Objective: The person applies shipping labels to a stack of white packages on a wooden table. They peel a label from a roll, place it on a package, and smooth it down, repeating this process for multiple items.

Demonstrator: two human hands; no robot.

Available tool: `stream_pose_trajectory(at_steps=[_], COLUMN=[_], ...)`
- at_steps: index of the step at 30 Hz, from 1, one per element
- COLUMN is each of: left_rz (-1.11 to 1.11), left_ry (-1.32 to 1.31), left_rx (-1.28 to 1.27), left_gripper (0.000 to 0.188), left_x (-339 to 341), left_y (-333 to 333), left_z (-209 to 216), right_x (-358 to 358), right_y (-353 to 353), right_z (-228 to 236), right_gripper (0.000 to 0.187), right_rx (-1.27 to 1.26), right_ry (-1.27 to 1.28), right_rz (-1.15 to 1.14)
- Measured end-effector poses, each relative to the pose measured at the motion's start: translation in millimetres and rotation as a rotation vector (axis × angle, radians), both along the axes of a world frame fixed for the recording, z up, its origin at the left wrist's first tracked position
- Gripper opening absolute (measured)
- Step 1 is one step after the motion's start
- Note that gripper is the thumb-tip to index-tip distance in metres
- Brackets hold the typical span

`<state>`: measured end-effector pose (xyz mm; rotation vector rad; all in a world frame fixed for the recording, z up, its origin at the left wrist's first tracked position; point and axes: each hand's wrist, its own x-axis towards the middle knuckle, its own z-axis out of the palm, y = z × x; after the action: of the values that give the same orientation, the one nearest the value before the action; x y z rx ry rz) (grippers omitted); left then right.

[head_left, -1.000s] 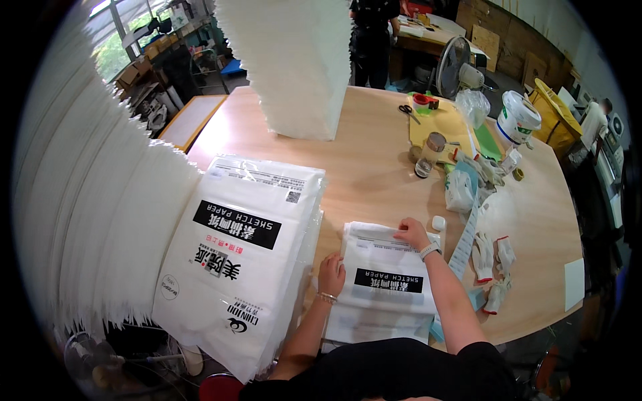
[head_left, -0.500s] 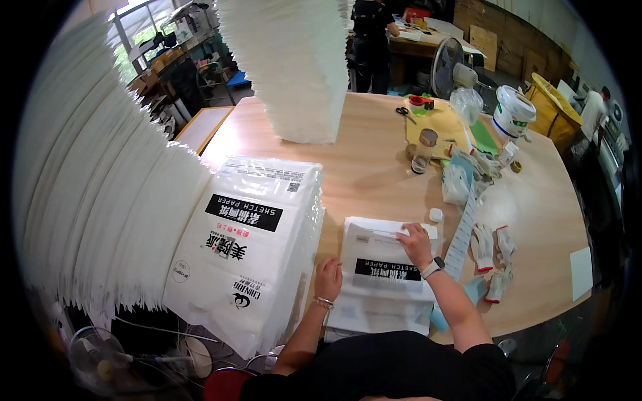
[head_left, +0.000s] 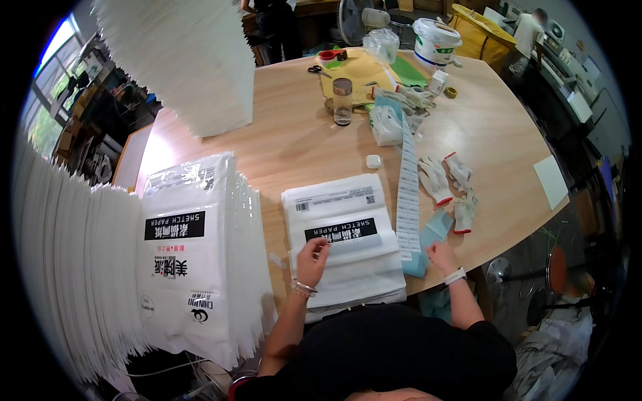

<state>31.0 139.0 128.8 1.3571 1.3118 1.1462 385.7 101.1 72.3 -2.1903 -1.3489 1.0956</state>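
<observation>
A small stack of white plastic paper packs (head_left: 348, 227) with a black label band lies on the wooden table (head_left: 294, 140) in front of me. My left hand (head_left: 311, 259) rests on the top pack near its label, fingers bent onto the film. My right hand (head_left: 440, 254) is off the pack to the right, at the lower end of a long white sticker strip (head_left: 407, 190), touching a light blue sheet (head_left: 428, 237). A large pile of the same white packs (head_left: 194, 260) sits to my left.
White work gloves (head_left: 448, 187) lie right of the strip. Further back stand a clear jar (head_left: 342, 101), scissors (head_left: 317, 69), a plastic bag (head_left: 386, 125), a white bucket (head_left: 433, 41) and a fan (head_left: 354, 20). Tall white paper stacks (head_left: 187, 60) rise at back left and along the left.
My right hand left the top of the pack and moved right to the sticker strip's lower end. My left hand shifted from the pack's left edge onto its label area.
</observation>
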Motion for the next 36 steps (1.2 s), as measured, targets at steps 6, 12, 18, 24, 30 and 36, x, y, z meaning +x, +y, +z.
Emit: stream_pose_trajectory(at_steps=[6,12,18,24,30,36], left_rz=[-0.447,-0.593,-0.709,-0.783,-0.727,-0.672], left_ry=[-0.069,-0.463,-0.504,-0.453,-0.376,-0.273], left_rx=[-0.178,-1.000,-1.185,-1.051,-0.935,-0.936], left_gripper=[0.021,0.022,0.036,0.035,0.035,0.039], left_x=[72,135,178,191,199,202], left_y=[13,44,68,63,63,60], left_z=[-33,-21,-45,-58,-51,-73], right_x=[16,10,19,29,22,-16], right_y=[10,11,15,10,11,6], right_z=[-29,10,48,42,64,102], right_gripper=[0.011,0.030,0.036,0.031,0.018,0.010], right_rx=[0.116,0.376,0.266,0.346,0.416,0.780], right_ry=[0.627,0.756,0.720,0.591,0.224,-0.121], right_rz=[-0.218,-0.096,-0.074,-0.050,-0.039,0.095])
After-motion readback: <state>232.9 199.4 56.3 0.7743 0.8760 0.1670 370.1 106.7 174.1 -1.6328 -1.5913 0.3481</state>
